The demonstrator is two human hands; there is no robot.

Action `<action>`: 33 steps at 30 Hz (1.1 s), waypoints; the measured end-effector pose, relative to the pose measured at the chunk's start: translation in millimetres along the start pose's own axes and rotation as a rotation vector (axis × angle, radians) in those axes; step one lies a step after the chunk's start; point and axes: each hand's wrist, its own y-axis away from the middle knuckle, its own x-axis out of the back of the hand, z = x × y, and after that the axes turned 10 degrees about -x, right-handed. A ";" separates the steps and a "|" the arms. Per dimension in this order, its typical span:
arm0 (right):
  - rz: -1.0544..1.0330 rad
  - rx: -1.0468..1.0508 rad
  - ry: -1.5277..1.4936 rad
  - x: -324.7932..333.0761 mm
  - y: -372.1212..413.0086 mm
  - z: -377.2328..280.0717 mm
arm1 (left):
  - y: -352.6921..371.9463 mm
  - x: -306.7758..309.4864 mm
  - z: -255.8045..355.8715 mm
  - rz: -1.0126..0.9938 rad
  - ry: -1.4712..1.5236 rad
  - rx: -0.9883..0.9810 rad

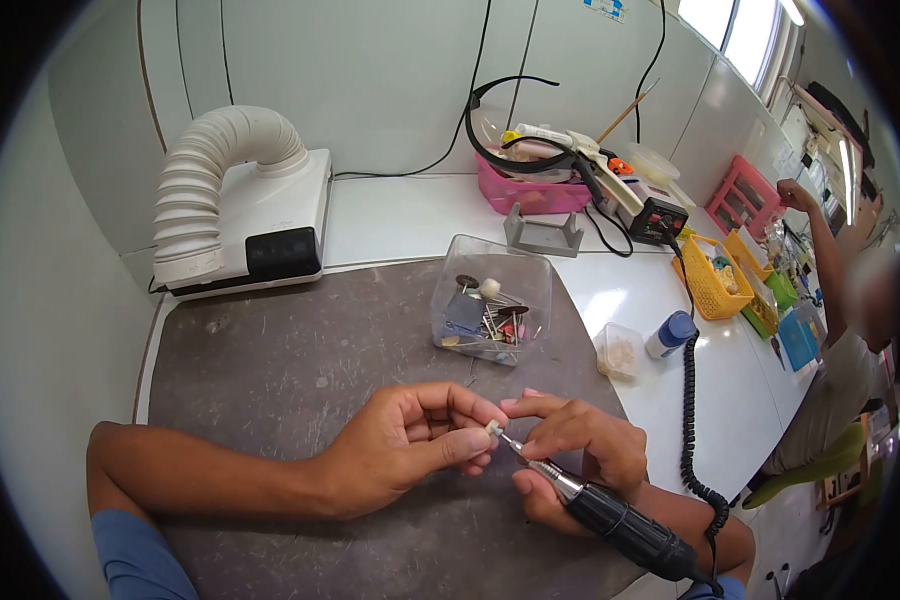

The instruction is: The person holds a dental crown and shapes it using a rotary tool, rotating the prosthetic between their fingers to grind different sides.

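Observation:
Between the thumb and forefinger of my left hand is a small white tooth-like piece. My right hand is wrapped round a black and silver rotary handpiece, which points up and left. The handpiece's thin bit meets the white piece right at my left fingertips. Both hands are close together over the brown-grey work mat. Just beyond them stands a clear plastic box holding several mounted discs, burs and polishing bits.
A white dust extractor with a ribbed hose stands back left. At the back are a pink basket, safety glasses and a control box. A coiled cord, blue-capped bottle and small tub lie right. Another person sits beyond.

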 end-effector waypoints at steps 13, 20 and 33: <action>0.005 0.014 0.012 1.2 -0.5 2.2 | 0.3 0.1 -1.0 0.000 -0.027 -0.003; -0.002 0.034 0.041 4.1 -0.6 1.7 | 0.8 -0.5 -1.2 -0.008 -0.047 -0.031; 0.016 0.044 0.028 0.8 1.0 2.4 | 0.6 -0.4 0.3 -0.007 -0.046 -0.020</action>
